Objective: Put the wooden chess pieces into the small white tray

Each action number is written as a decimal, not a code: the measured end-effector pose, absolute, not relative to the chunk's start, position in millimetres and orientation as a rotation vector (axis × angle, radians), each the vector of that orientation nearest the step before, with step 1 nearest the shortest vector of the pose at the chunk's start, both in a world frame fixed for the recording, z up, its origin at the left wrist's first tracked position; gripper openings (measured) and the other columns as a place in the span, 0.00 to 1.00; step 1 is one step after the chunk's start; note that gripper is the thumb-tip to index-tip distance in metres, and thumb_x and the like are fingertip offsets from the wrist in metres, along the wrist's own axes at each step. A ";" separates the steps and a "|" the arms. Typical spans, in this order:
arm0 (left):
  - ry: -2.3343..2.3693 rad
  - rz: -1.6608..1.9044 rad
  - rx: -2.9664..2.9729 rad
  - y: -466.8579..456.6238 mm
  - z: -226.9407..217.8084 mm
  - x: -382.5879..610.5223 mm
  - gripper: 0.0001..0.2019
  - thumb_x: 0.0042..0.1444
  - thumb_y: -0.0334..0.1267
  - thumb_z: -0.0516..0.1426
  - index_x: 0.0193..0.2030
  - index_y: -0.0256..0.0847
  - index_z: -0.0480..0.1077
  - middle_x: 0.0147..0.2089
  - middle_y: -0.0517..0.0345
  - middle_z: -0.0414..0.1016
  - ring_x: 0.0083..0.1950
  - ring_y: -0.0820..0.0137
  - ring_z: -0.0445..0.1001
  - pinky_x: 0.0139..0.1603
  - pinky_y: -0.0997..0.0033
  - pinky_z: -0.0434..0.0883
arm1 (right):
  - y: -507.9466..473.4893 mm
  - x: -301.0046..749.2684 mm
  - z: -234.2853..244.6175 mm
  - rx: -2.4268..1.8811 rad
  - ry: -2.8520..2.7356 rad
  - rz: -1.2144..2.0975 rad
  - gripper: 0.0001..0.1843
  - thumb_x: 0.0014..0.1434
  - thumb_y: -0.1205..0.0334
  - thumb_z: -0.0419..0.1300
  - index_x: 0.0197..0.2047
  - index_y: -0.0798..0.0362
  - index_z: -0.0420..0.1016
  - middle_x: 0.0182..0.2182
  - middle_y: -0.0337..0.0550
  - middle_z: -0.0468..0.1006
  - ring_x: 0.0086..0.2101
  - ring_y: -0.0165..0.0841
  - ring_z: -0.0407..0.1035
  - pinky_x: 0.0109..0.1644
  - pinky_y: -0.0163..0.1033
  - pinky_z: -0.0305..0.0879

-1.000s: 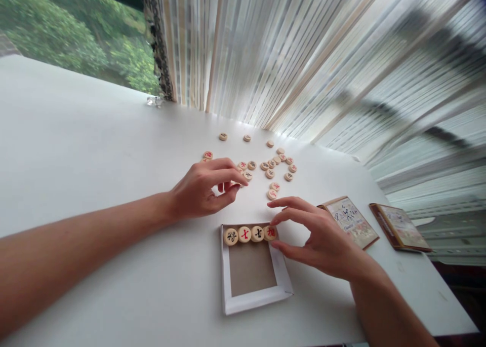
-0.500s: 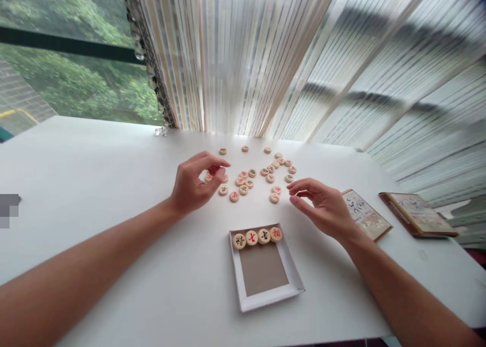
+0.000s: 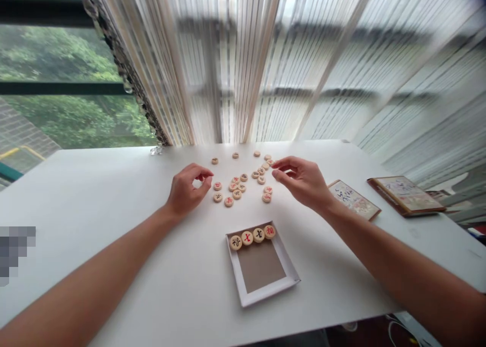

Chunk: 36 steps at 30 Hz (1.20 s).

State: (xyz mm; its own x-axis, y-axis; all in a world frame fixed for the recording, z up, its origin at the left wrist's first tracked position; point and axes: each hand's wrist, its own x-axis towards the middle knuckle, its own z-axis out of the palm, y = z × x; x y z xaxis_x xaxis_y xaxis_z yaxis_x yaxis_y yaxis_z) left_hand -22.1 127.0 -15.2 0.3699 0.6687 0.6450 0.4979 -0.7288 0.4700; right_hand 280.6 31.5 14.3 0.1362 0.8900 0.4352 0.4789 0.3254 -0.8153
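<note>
Several round wooden game pieces [image 3: 237,194] with red or black characters lie scattered at the middle of the white table [image 3: 94,195]. My left hand [image 3: 186,190] rests at the left edge of the scatter, thumb and fingertips pinched together; what is between them is hidden. My right hand [image 3: 304,182] hovers over the scatter's right side, fingers curled into a pinch near a piece [image 3: 268,190]. In front of both hands a shallow white cardboard tray [image 3: 266,291] holds a row of pieces [image 3: 252,237] along its far edge.
Two flat printed box parts [image 3: 353,199] [image 3: 404,195] lie on the table to the right. Striped curtains [image 3: 304,73] hang behind the table, and a window [image 3: 56,109] shows trees at the left. The table's near edge runs along the bottom.
My right hand has left the tray and moved up to the right side of the scattered pieces. My left hand drew back slightly to the left. The camera tilted up.
</note>
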 end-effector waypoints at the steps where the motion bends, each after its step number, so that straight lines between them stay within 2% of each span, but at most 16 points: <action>1: 1.050 1.271 2.442 126.9 -14.8 -21.7 0.06 0.61 0.36 0.60 0.38 0.40 0.80 0.36 0.55 0.80 0.37 0.66 0.78 0.44 0.66 0.75 | 38.9 277.4 23.9 -1.314 -1.512 0.477 0.12 0.60 0.55 0.70 0.42 0.54 0.83 0.40 0.49 0.86 0.38 0.38 0.80 0.40 0.43 0.79; 4: 1.066 1.249 2.450 128.6 -14.6 -21.7 0.06 0.61 0.37 0.60 0.38 0.40 0.79 0.36 0.54 0.80 0.37 0.65 0.78 0.45 0.64 0.76 | 64.4 266.8 49.8 -1.323 -1.478 0.477 0.09 0.58 0.59 0.69 0.40 0.54 0.83 0.34 0.45 0.85 0.35 0.37 0.80 0.38 0.42 0.77; 8: 1.097 1.239 2.443 130.8 -16.0 -22.7 0.06 0.61 0.37 0.60 0.39 0.40 0.78 0.38 0.53 0.81 0.38 0.65 0.78 0.45 0.64 0.76 | 94.8 254.6 61.7 -1.241 -1.360 0.578 0.05 0.58 0.63 0.66 0.38 0.54 0.83 0.33 0.43 0.82 0.35 0.34 0.78 0.36 0.39 0.75; 12: 1.125 1.243 2.420 130.4 -16.5 -22.3 0.06 0.62 0.35 0.59 0.40 0.39 0.78 0.39 0.53 0.82 0.38 0.65 0.79 0.39 0.67 0.75 | 109.2 256.9 49.7 -1.314 -1.401 0.685 0.06 0.57 0.63 0.68 0.39 0.55 0.84 0.33 0.45 0.83 0.33 0.34 0.77 0.35 0.40 0.74; 17: 1.151 1.281 2.384 130.6 -16.8 -21.3 0.05 0.61 0.34 0.60 0.40 0.39 0.78 0.38 0.54 0.82 0.37 0.66 0.79 0.38 0.68 0.75 | 119.7 278.8 31.2 -1.496 -1.441 0.659 0.09 0.57 0.60 0.68 0.40 0.56 0.85 0.32 0.48 0.85 0.30 0.34 0.76 0.33 0.40 0.74; 22: 1.195 1.273 2.310 131.8 -18.6 -21.4 0.05 0.60 0.35 0.61 0.40 0.39 0.79 0.37 0.54 0.82 0.36 0.67 0.79 0.29 0.73 0.72 | 127.4 295.1 23.4 -1.597 -1.477 0.578 0.11 0.57 0.59 0.68 0.40 0.56 0.86 0.29 0.48 0.84 0.26 0.34 0.74 0.25 0.37 0.67; 27: 1.213 1.265 2.314 131.5 -18.8 -20.9 0.05 0.60 0.35 0.62 0.40 0.39 0.80 0.37 0.55 0.83 0.36 0.67 0.80 0.27 0.75 0.71 | 123.5 295.9 22.9 -1.680 -1.676 0.541 0.06 0.57 0.61 0.69 0.35 0.53 0.87 0.28 0.46 0.84 0.28 0.37 0.76 0.29 0.41 0.70; 32: 1.196 1.268 2.322 130.5 -17.8 -20.6 0.05 0.60 0.36 0.62 0.39 0.39 0.80 0.37 0.54 0.83 0.36 0.67 0.79 0.26 0.76 0.71 | 119.2 293.2 24.5 -1.714 -1.856 0.515 0.02 0.53 0.65 0.71 0.30 0.49 0.87 0.26 0.43 0.83 0.26 0.34 0.73 0.25 0.38 0.66; 36: 1.198 1.275 2.319 130.0 -17.9 -20.6 0.05 0.60 0.36 0.63 0.39 0.39 0.79 0.37 0.54 0.83 0.36 0.66 0.79 0.25 0.75 0.69 | 116.5 289.8 24.5 -1.759 -1.972 0.531 0.02 0.55 0.62 0.72 0.31 0.50 0.87 0.25 0.43 0.83 0.23 0.33 0.73 0.23 0.39 0.65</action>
State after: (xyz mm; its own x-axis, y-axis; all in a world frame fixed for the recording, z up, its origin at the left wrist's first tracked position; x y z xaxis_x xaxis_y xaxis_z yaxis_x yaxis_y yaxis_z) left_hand -20.6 130.0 -17.9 0.2846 0.7519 0.5946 0.5464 -0.6369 0.5439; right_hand 289.8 116.5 24.5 -0.0918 0.9932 0.0713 0.8234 0.1160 -0.5555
